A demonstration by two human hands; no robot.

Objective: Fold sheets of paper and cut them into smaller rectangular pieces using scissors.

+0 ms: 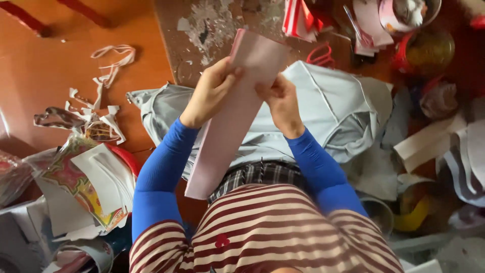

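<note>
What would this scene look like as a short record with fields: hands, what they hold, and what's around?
left hand: grips the upper left edge of the pale pink folded paper
right hand: pinches the same paper's right edge
paper: long, tilted, its lower end over the lap
under the hands: pale blue cloth
left side: white paper scraps on the orange floor
top right: red-lidded jar

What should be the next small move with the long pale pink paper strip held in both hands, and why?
Probably press the fold flat. The left hand and the right hand both pinch the long pale pink paper strip near its upper end, where it looks doubled over, while its lower end hangs free above the light grey cloth.
</note>
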